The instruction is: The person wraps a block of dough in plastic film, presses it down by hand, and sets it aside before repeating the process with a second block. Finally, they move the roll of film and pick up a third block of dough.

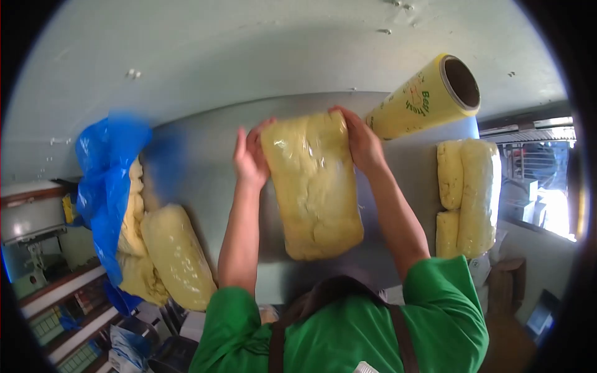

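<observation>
A large block of pale yellow dough wrapped in clear plastic film is held up in front of me, over the metal table. My left hand presses against its upper left side, thumb apart from the fingers. On the opposite side, my right hand grips the upper right edge, its fingers curled round the far corner. The film shines and wrinkles along the middle of the block. Just beyond my right hand stands a thick roll of cling film with printed yellow wrapping, its hollow core facing up.
Wrapped dough blocks lie at the table's right side. To the left, another wrapped block rests beside unwrapped dough, partly covered by a blue plastic bag. Shelves with boxes stand at lower left.
</observation>
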The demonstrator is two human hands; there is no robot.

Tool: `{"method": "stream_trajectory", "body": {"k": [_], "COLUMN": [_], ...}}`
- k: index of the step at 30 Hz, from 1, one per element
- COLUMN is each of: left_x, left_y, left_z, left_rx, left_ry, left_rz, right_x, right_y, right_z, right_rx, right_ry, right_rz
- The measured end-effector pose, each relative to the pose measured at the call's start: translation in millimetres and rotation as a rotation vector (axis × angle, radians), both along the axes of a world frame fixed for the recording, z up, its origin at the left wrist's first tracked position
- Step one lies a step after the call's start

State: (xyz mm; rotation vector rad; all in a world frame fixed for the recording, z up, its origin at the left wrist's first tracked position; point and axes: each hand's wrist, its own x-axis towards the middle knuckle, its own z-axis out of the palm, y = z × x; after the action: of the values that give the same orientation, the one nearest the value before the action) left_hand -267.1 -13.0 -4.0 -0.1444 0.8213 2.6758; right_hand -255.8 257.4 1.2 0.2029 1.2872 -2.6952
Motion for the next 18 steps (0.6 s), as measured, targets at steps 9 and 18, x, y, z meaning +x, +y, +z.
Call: {"method": "stream_trajectory", "body": {"k": [9,18], "left_x": [144.3,158.9], "left_y": [-6.1,-17.4], "left_z": [12.8,207.6], "left_rx": [-0.404,-0.808], "left_ry": [-0.067,0.676], "left_rz": [-0.235,-0.202], "right_x": [143.2,160.3], "right_y": [-1.9,0.6], "right_z": [19.3,184.9], "right_rx": [0.495,0.791], "right_ry": [0.022,0.62], "right_rz": [0.261,0.213]}}
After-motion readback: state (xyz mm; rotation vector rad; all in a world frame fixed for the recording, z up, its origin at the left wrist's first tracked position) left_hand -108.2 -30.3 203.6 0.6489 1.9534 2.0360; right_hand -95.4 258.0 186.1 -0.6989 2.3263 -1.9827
